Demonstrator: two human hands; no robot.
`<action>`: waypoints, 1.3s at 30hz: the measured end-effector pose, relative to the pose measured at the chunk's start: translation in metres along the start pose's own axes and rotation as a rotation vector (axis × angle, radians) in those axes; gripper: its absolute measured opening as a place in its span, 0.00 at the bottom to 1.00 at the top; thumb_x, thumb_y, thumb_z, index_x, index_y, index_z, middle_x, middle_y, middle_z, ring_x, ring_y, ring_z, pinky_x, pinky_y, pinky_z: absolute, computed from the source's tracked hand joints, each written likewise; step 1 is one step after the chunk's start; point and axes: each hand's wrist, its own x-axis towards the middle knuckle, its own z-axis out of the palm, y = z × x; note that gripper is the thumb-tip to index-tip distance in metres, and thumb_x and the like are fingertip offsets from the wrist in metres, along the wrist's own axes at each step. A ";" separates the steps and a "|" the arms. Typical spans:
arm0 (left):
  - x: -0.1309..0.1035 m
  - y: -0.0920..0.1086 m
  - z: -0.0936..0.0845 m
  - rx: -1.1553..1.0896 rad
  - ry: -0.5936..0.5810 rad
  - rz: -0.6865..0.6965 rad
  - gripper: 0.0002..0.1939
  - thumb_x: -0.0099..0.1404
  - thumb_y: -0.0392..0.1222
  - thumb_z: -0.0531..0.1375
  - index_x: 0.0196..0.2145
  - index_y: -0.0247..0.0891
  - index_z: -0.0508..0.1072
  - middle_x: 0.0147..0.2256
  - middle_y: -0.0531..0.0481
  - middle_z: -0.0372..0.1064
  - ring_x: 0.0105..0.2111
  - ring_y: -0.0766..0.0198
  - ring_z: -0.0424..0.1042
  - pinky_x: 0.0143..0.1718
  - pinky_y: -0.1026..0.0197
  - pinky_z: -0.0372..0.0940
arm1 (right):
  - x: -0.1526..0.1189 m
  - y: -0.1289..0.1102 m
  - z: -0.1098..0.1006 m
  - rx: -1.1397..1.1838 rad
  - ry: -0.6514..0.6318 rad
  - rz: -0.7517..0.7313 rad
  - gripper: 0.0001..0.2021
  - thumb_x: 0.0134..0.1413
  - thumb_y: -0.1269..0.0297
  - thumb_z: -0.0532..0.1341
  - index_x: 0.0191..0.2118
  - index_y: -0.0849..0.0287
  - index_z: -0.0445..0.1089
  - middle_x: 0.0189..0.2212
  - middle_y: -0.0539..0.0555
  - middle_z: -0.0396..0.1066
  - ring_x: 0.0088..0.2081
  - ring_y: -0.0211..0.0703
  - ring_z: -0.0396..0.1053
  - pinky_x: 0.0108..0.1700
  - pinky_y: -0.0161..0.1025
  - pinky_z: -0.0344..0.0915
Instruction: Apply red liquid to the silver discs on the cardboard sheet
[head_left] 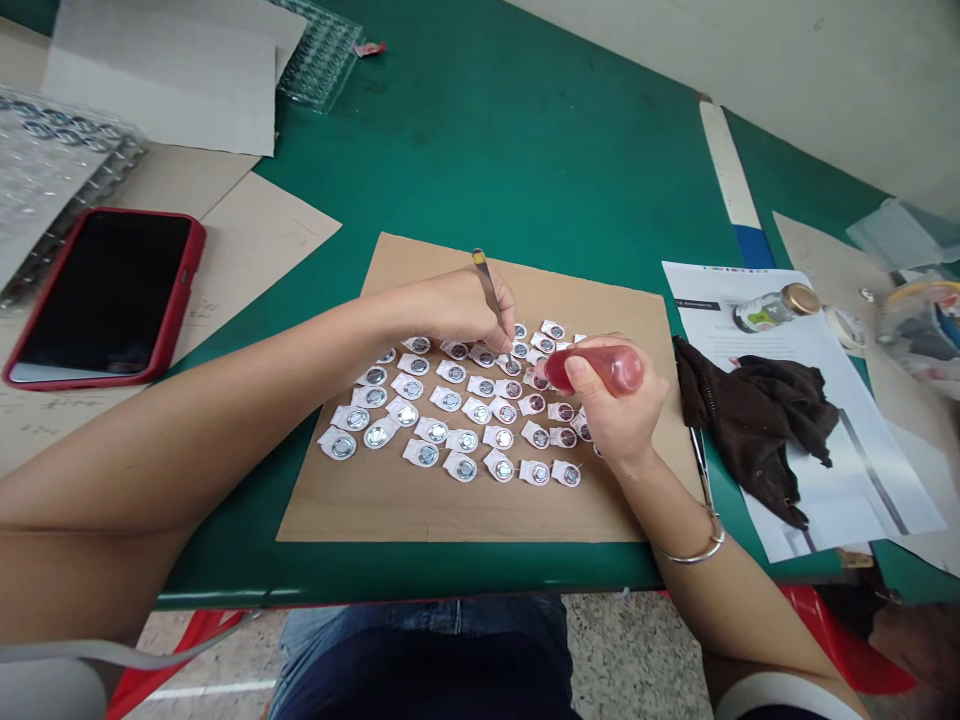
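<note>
The left hand [466,308] is closed around tweezers [489,288], tips down among the discs [461,440], which lie in rough rows on cardboard [345,515] on the worktop [585,150]. The right hand [628,415] grips a red bottle [600,369], tilted over the discs. Cloth [757,425] lies right of the cardboard.

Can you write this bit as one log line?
left hand: tweezers, pointing down at discs | right hand: red bottle, pointing toward discs | under discs: cardboard
</note>
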 end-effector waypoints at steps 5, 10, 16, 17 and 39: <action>0.001 -0.001 0.001 -0.001 -0.010 0.020 0.09 0.48 0.41 0.63 0.29 0.36 0.75 0.24 0.48 0.70 0.22 0.66 0.66 0.21 0.64 0.53 | -0.001 0.003 0.000 0.029 -0.001 0.001 0.09 0.43 0.60 0.65 0.30 0.58 0.70 0.28 0.51 0.71 0.31 0.38 0.70 0.36 0.40 0.68; -0.003 0.000 -0.001 0.022 0.004 0.034 0.09 0.49 0.42 0.63 0.29 0.37 0.75 0.26 0.47 0.71 0.22 0.67 0.66 0.21 0.65 0.54 | 0.006 0.006 -0.004 0.317 0.110 0.135 0.11 0.44 0.57 0.63 0.33 0.57 0.67 0.27 0.50 0.69 0.25 0.39 0.70 0.24 0.38 0.66; -0.011 0.014 -0.002 0.049 0.138 0.128 0.11 0.49 0.43 0.63 0.30 0.34 0.75 0.29 0.47 0.72 0.27 0.66 0.69 0.24 0.65 0.59 | 0.037 -0.005 -0.021 0.497 0.045 0.292 0.11 0.48 0.53 0.58 0.34 0.54 0.61 0.21 0.49 0.68 0.25 0.45 0.73 0.17 0.36 0.58; -0.012 0.016 -0.001 0.050 0.180 0.157 0.10 0.50 0.43 0.63 0.29 0.34 0.75 0.30 0.47 0.72 0.27 0.65 0.70 0.24 0.65 0.60 | 0.044 -0.008 -0.022 0.482 0.024 0.285 0.12 0.48 0.52 0.58 0.33 0.54 0.60 0.21 0.49 0.68 0.25 0.45 0.73 0.17 0.36 0.58; -0.018 -0.008 0.034 0.224 0.383 0.263 0.07 0.58 0.41 0.58 0.29 0.37 0.74 0.29 0.51 0.73 0.27 0.69 0.70 0.24 0.67 0.60 | 0.081 -0.002 0.009 0.497 0.011 0.129 0.12 0.55 0.50 0.52 0.29 0.52 0.56 0.18 0.47 0.58 0.20 0.41 0.70 0.13 0.36 0.50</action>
